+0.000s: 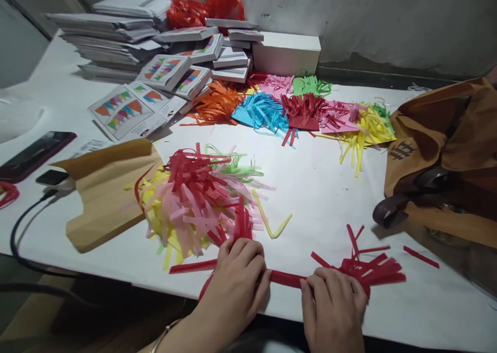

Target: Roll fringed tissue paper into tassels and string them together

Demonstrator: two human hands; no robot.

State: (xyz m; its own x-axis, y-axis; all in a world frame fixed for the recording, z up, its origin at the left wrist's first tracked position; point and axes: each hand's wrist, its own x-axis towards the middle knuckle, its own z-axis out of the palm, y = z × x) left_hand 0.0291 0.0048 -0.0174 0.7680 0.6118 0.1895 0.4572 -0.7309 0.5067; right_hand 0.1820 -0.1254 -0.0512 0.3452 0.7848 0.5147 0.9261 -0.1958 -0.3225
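A red tissue paper tassel (pixel 286 278) with fringed ends lies along the front edge of the table, its middle rolled into a narrow band. My left hand (pixel 241 275) has its fingers curled over the left part of the band. On the right part, close to the fringe, my right hand (pixel 334 301) is closed over the paper. Just beyond my left hand is a pile of pink, yellow, green and red tassels (pixel 198 203). A bent yellow paper strip (pixel 274 226) rests beside that pile, and a loose red strip (pixel 421 257) lies to the right.
Bundled fringes (pixel 264 109) in several colours line the back. Behind them are stacked printed boxes (pixel 165 71), a white box (pixel 287 54) and a red plastic bag (pixel 209 6). Brown paper (pixel 112 187), a phone (pixel 37 153) and a cable lie left; a brown bag (pixel 430 135) stands right.
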